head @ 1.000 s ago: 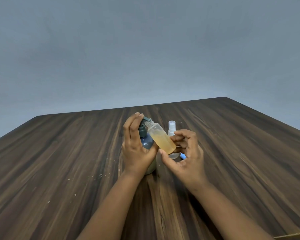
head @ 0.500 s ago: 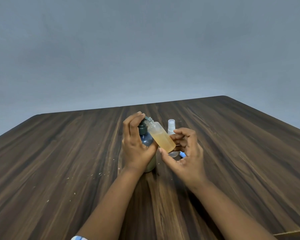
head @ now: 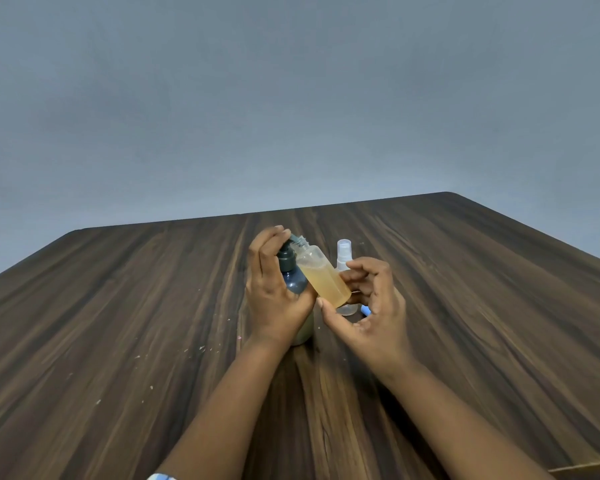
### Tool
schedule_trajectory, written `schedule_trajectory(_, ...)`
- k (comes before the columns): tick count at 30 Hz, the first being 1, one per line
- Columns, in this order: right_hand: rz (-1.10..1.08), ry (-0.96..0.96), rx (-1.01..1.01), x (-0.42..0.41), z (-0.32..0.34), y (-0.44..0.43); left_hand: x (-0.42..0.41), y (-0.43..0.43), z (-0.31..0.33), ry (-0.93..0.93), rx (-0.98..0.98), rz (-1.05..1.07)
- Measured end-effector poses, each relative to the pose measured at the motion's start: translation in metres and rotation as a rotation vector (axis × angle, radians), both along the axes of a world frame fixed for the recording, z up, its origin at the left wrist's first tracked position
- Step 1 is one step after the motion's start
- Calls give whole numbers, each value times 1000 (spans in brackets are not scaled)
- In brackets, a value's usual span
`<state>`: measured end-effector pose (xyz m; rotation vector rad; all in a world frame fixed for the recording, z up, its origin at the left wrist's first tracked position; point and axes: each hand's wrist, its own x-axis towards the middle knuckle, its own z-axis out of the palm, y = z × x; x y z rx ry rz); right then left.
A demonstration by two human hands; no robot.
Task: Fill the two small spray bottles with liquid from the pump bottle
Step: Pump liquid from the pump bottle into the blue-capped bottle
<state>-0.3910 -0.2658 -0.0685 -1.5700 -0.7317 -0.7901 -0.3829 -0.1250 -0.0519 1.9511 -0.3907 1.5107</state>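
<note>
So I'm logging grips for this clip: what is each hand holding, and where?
Right hand pinches the tilted small spray bottle at its base end. Left hand wraps the pump bottle, fingers on the pump head.

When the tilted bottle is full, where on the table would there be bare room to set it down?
Bare wood lies left of the left hand, apart from small crumbs, and right of the right hand out to the table edge. It is crowded behind the right hand, where the capped spray bottle stands.
</note>
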Motion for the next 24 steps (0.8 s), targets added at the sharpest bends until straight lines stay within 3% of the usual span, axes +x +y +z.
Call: schedule_trajectory(24, -9, -1, -22, 0, 1, -1, -1, -1, -1, -5, 21, 38)
